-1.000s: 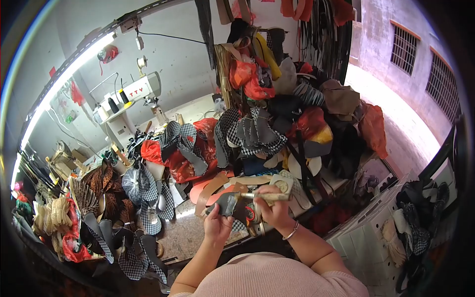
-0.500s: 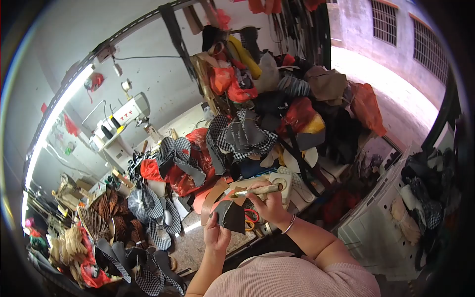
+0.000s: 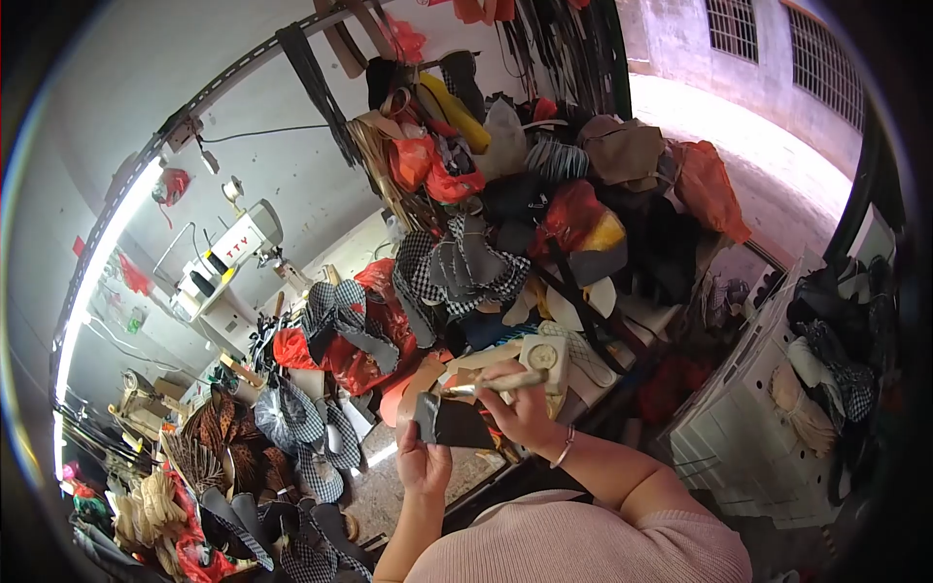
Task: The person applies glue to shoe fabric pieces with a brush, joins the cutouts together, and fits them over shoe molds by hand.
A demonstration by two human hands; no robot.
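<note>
- Pale wall (image 3: 311,180) stands behind your crowded workspace, with a bright tube light (image 3: 102,272) slanting down its left side and barred windows (image 3: 826,68) visible outdoors at upper right.
- Speckled table (image 3: 384,496) shows its bare surface just left of your forearm; heaps of material cover much of the rest.
- Your left hand (image 3: 425,466) holds the dark piece (image 3: 455,425) above the near side of the table, its fingers pinching the lower left edge.
- Your right hand (image 3: 525,418) has its fingers closed round the wooden handle of the brush (image 3: 520,380), and a bracelet (image 3: 566,445) circles that wrist.
- You have the brush pointing left, its tip by the upper edge of the dark piece; you cannot tell from this view whether they touch.
- Just beyond your right hand sits a cream box (image 3: 546,360) with a round mark.
- Farther back lie red plastic bags (image 3: 369,364) and a bundle of grey and checkered pieces (image 3: 466,267).
- Beyond them, at left, stands a white sewing machine (image 3: 251,233); a white crate (image 3: 734,418) is at your right.
</note>
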